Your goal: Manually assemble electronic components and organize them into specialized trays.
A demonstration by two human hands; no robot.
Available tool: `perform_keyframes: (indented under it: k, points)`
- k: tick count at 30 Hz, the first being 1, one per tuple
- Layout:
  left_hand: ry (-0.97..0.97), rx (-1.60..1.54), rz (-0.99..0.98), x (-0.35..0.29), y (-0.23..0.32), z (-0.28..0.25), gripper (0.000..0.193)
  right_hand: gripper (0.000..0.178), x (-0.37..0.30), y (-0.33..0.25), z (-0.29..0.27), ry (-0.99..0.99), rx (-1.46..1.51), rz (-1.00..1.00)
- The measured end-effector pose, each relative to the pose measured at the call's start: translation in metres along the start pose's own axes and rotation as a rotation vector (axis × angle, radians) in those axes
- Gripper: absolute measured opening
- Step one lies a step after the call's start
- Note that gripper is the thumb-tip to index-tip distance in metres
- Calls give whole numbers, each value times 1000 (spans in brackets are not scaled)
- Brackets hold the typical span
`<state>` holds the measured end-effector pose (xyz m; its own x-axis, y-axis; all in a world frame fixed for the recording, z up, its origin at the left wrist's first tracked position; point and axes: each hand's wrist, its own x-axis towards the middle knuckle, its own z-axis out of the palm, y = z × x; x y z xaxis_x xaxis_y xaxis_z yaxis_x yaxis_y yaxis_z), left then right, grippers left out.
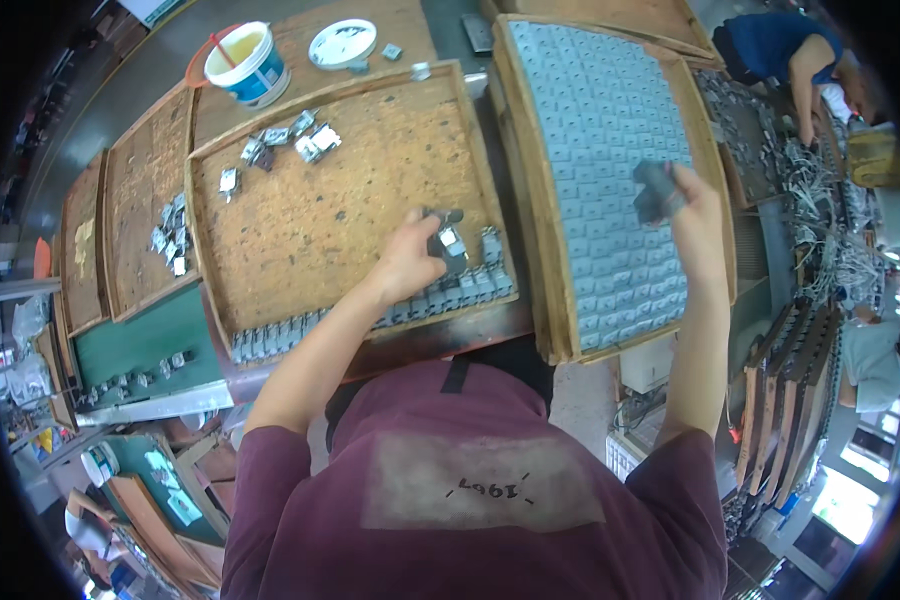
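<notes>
My left hand (408,260) is closed on a small grey block-shaped part (454,242) with a shiny metal face, above the near right part of a wooden tray (320,235). Below it, a row of similar grey parts (288,335) lines the tray's near edge. Over on the right, my right hand (700,222) pinches a dark grey piece (656,192), smeared by motion. It hovers above a second wooden tray (555,290), packed with rows of grey box-shaped pieces (610,130). Fine detail of both held parts is hard to make out.
Loose metal parts (317,142) lie at the left tray's far side. A white and blue bucket (255,70) and a white lid (342,43) stand behind it. More trays (150,150) sit at left. At far right, a person in blue (785,45) bends over a heap of parts (820,190).
</notes>
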<state>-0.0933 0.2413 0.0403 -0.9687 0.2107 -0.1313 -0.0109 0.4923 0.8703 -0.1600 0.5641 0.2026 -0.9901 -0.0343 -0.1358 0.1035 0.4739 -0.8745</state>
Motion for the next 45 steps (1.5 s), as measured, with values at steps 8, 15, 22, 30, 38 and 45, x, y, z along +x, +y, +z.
perform_keyframes:
  k: [8, 15, 22, 30, 38, 45]
  points:
    - [-228, -12, -87, 27, -7, 29, 38, 17, 151, 80, -79, 348, 50, 21]
    - [-220, -155, -114, 17, -4, 30, 46, 44, 269, 87, -73, 371, -344, 170]
    - [-174, -4, -57, -5, 2, 16, 47, 56, 319, 94, -58, 247, -626, 116]
    - [726, -34, -170, -105, -29, -99, 32, 34, 302, 115, -110, 335, 480, -197]
    - [807, 633, -1239, -265, -149, -225, 31, 35, 169, 73, -30, 106, 406, -163]
    - [1040, 172, -953, -280, -196, -206, 35, 35, 53, 17, 67, -75, 387, -206]
